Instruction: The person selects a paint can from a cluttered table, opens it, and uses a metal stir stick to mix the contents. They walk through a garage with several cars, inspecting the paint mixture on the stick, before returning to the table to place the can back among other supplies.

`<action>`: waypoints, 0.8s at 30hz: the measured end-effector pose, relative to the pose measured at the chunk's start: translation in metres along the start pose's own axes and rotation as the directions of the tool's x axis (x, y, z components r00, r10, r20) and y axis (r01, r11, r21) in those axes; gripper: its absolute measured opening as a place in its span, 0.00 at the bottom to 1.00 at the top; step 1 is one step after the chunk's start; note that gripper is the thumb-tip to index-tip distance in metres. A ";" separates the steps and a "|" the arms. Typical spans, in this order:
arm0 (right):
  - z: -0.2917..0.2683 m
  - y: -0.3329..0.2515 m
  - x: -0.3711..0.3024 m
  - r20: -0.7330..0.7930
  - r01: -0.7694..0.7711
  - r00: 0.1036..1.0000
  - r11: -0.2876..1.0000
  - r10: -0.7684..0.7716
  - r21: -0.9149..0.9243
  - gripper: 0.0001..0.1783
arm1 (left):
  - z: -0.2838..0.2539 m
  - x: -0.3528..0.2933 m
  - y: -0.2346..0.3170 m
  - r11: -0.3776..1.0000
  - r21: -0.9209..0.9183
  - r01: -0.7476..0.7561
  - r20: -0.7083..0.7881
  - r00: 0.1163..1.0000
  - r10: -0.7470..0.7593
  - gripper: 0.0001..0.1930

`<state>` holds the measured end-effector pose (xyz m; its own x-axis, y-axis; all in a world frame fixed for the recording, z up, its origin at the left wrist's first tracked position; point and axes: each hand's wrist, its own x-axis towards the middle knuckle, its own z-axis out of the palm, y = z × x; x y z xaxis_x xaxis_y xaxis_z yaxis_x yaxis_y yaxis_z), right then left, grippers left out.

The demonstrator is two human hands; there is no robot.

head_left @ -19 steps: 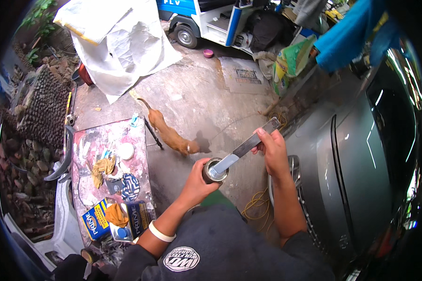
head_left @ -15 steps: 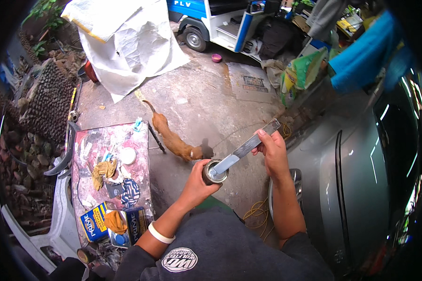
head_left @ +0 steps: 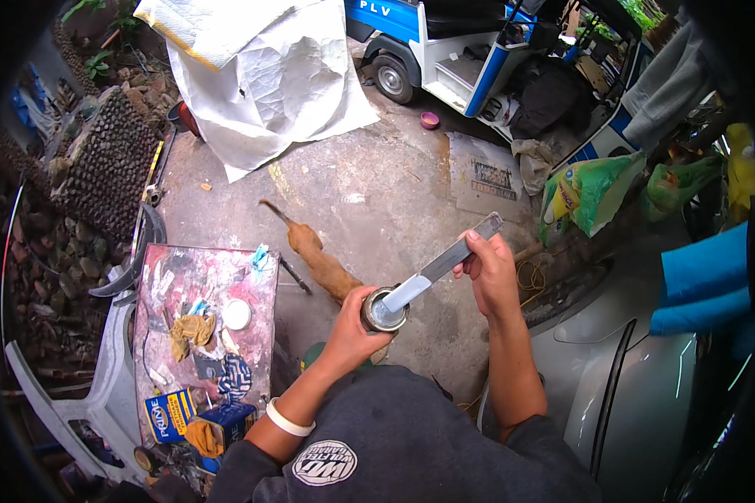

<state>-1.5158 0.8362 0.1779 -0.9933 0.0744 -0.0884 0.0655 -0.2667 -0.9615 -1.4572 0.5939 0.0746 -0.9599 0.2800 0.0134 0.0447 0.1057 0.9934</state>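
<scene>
Head view, can (head_left: 394,325) inside left grip (head_left: 352,334)

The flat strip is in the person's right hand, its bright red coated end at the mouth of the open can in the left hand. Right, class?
Not quite: the head view shows the coated end pale grey, not red. The flat strip is in the right hand, with that end at the mouth of the open can in the left hand.
</scene>
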 end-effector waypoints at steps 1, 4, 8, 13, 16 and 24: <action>-0.002 0.001 0.008 -0.008 -0.014 1.000 1.000 0.014 0.022 0.11 | 0.000 0.008 -0.001 0.999 -0.025 0.023 0.003 1.000 -0.023 0.39; -0.007 0.008 0.026 -0.039 -0.049 0.998 0.996 0.052 0.079 0.11 | -0.005 0.029 0.003 1.000 -0.005 -0.024 0.018 1.000 0.024 0.40; -0.008 0.017 0.040 -0.117 -0.054 0.991 0.992 0.068 0.111 0.11 | -0.016 0.058 -0.009 0.998 -0.054 -0.018 0.084 0.996 0.023 0.40; 0.001 0.015 0.042 -0.236 0.001 0.972 0.998 0.013 0.057 0.11 | -0.034 0.092 -0.012 0.998 -0.037 -0.042 0.193 0.980 0.049 0.39; 0.010 0.014 0.041 -0.296 0.028 0.954 0.999 -0.039 -0.038 0.12 | -0.043 0.113 -0.024 0.998 -0.038 -0.058 0.268 0.961 0.066 0.39; 0.062 0.004 0.012 -0.418 -0.005 0.878 0.869 -0.232 -0.494 0.11 | -0.050 0.157 -0.042 0.991 -0.106 -0.085 0.462 0.878 0.125 0.39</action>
<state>-1.5330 0.7766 0.1886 -0.8480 0.5287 0.0368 0.1094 0.2426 -0.9639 -1.6236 0.5855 0.0405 -0.7093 0.7000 0.0830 0.0963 -0.0204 0.9951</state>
